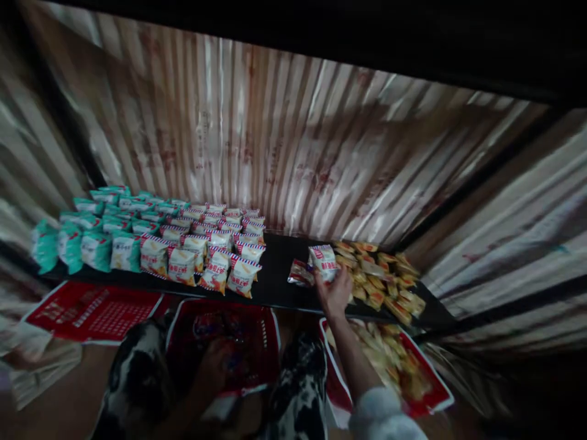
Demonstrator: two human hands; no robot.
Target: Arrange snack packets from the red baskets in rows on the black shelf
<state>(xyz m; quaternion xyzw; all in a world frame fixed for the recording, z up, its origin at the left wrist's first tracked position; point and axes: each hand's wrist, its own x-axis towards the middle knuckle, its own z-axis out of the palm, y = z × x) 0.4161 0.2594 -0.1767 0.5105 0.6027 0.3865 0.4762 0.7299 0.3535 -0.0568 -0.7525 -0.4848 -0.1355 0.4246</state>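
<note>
My right hand (337,292) is closed around a white snack bag (323,261) with red print, just above the dark shelf. Beside it on the shelf lies a small reddish packet (300,273). Yellow snack packets (376,278) are piled close to the right of this hand. Lower down, my left hand (216,362) reaches into a red-lined box (268,342) between my knees, among dark purplish packets (220,324). Its fingers are dim and blurred, so their grip is unclear.
On the shelf (279,287) at left stand rows of teal bags (126,250) and white-orange bags (215,269). Below, another box (443,400) holds yellow packets, and a red printed sheet (96,311) lies left. Corrugated sheeting (275,140) backs the shelf; a dark board (321,36) overhangs it.
</note>
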